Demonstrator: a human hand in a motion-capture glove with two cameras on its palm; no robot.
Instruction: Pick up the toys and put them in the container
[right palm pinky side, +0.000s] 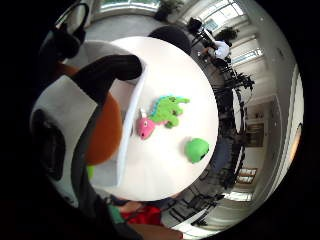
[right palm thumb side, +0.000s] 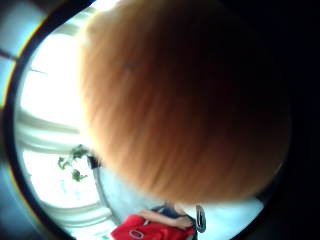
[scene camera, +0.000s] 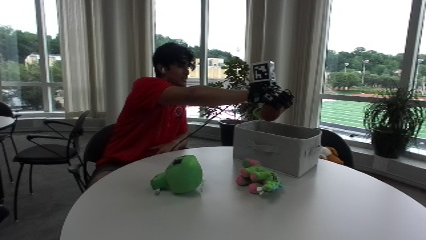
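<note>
Orange plush toy (right palm pinky side: 105, 131) was gripped in gloved right hand (scene camera: 269, 97), fingers curled round it, above white fabric bin (scene camera: 278, 145); green dinosaur (scene camera: 259, 179) and green ball plush (scene camera: 180, 175) lay on table (scene camera: 333, 210)

A potted plant (scene camera: 393, 120) stands on the windowsill (scene camera: 393, 162).

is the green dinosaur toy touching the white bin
Apart. The little finger side palm view shows bare table between the dinosaur and the bin; the outside view agrees.
</note>
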